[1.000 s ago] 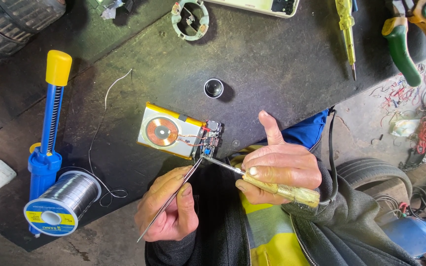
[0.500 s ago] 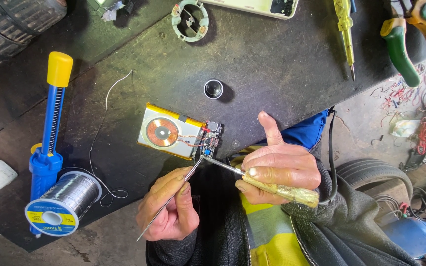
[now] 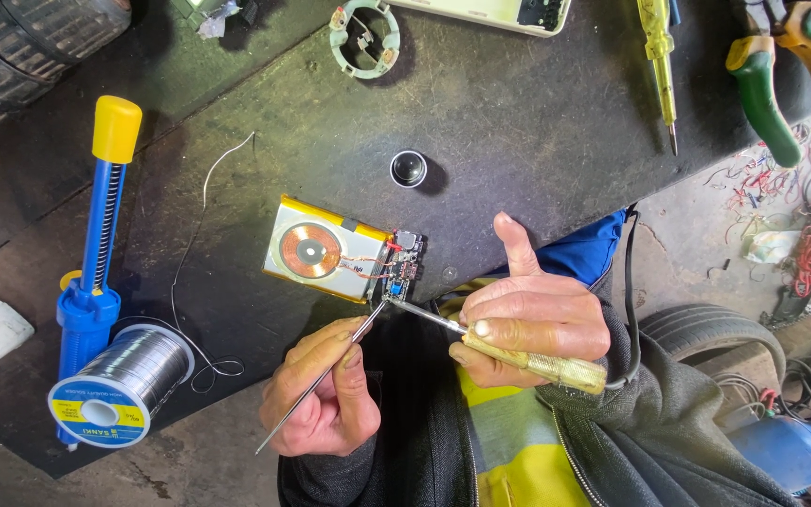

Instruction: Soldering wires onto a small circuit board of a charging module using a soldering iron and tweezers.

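The person's left hand [image 3: 326,399] was closed around a thin strand of solder wire [image 3: 316,383], pinched between thumb and fingers, its upper end reaching the small circuit board [image 3: 400,268] at the near edge of the dark workbench [image 3: 537,141]. The right hand [image 3: 532,324] gripped the yellowish handle of a soldering iron [image 3: 527,360], thumb sticking up, and the metal tip met the same spot on the board (whether it truly touched the joint I could not tell). The board sat against the right side of a flat yellow-edged battery pack [image 3: 326,252] carrying a copper coil [image 3: 310,250], joined by thin red wires. Toward the left edge lay a blue desoldering pump [image 3: 96,249] with a yellow cap, and just beside its lower end a spool of solder [image 3: 124,385]. A small round black lens [image 3: 408,169] rested behind the pack, and a yellow screwdriver [image 3: 657,56] and green-handled pliers [image 3: 767,89] lay at the far right corner
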